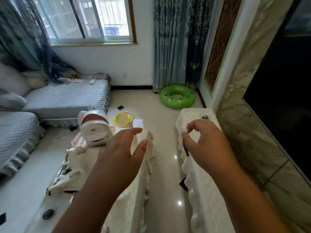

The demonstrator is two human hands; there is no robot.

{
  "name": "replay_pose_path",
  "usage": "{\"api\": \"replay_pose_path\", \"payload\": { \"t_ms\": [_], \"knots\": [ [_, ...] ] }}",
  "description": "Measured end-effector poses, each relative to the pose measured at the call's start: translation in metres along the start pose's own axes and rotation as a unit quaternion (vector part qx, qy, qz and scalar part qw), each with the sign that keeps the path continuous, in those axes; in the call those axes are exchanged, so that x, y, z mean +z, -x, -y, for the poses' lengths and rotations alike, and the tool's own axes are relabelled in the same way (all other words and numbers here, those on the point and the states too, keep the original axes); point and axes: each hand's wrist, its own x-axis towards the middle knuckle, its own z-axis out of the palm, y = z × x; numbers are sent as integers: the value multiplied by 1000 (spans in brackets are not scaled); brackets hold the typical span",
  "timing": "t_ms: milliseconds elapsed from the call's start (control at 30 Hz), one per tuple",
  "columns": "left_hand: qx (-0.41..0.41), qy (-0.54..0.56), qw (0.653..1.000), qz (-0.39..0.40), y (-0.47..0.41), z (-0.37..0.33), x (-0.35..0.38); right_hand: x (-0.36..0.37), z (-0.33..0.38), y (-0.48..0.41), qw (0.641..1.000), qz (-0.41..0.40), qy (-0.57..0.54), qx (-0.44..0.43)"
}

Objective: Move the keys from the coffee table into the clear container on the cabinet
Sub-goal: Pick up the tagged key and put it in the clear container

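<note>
Daylight comes through a barred window (87, 19) in the white far wall (107, 64), with blue curtains (175, 41) on both sides. A grey quilted sofa (64, 98) stands at left. The glossy pale floor (148, 101) has small black tiles and a green swim ring (177, 96). Marble panelling (249, 105) lines the right.
</note>
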Motion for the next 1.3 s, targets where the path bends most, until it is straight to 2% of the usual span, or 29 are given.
{"api": "replay_pose_path", "payload": {
  "t_ms": [167, 433, 600, 967, 1300],
  "knots": [
    [1, -1, 999, -35, -65, -8, 27, 8, -22, -82, 1000, 10, -10, -26],
    [-37, -2, 999, 3, -184, 14, 68, 40, -50, -192, 999, 21, -5, -38],
    [-10, 38, 999, 21, -283, 34, 101, 71, -69, -273, 1000, 3, 18, -19],
    [45, 33, 997, 60, -493, 69, 127, 129, -79, -443, 997, 2, 71, 26],
    [34, 4, 994, 105, -629, 61, 199, 147, -145, -572, 996, -27, 50, 67]
  ]
}}
